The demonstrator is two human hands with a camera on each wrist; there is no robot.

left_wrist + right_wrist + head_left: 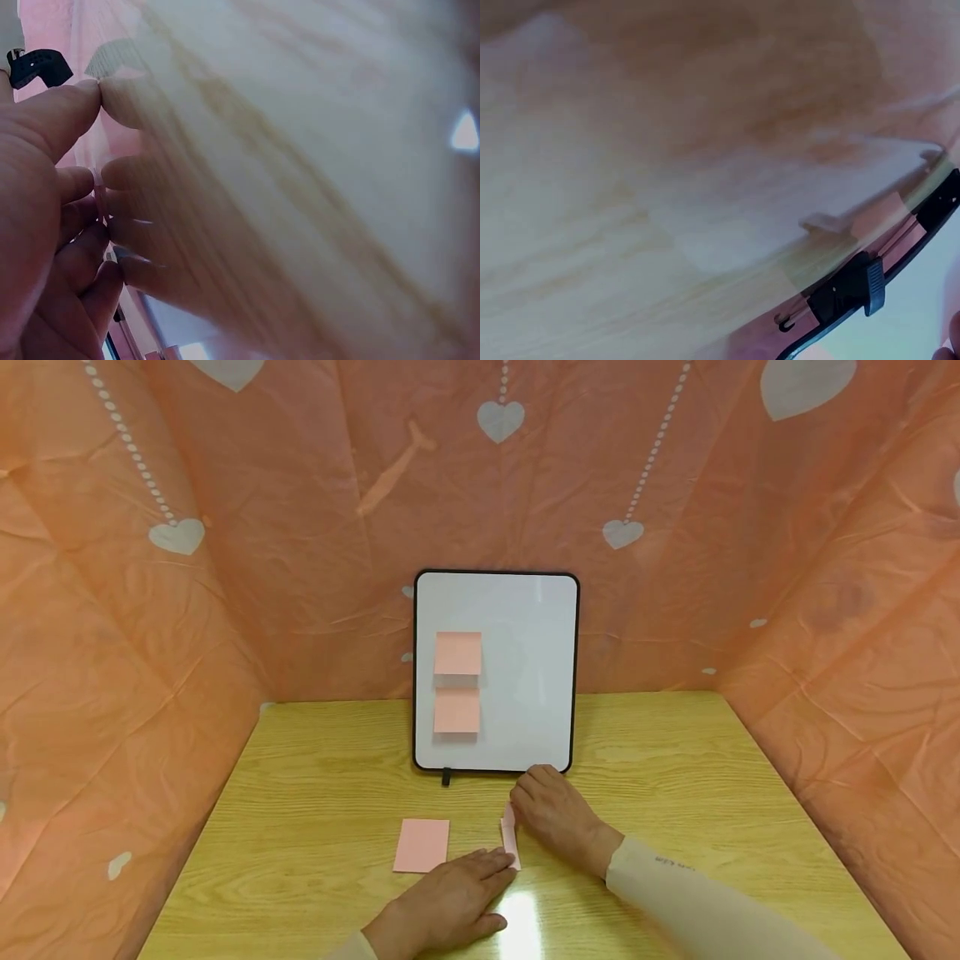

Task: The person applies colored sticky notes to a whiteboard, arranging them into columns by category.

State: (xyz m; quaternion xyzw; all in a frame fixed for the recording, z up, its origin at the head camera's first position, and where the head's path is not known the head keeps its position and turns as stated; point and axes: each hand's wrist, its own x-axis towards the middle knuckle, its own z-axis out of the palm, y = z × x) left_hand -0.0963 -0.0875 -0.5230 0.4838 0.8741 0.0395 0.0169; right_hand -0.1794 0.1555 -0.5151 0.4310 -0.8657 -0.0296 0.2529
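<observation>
My right hand (pixel 558 818) pinches the upper end of a narrow, curling pink sticky note (pixel 510 839) just above the table. The fingers of my left hand (pixel 453 902) lie nearly straight on the table, their tips touching the note's lower end. To the left of it a square pink sticky note (pixel 422 845) lies flat; whether it is one sheet or a pad I cannot tell. In the left wrist view the left hand (pixel 45 195) rests its fingertips on the glossy tabletop. The right wrist view barely catches the right fingertips (pixel 951 349) at its edge.
A whiteboard (pixel 528 677) with a black frame stands upright behind the hands, with two pink notes on it, an upper one (pixel 458 653) and a lower one (pixel 457 710). A small black tab (pixel 446 777) sticks out below its frame. Orange cloth (pixel 315 635) surrounds the wooden table (pixel 322 777).
</observation>
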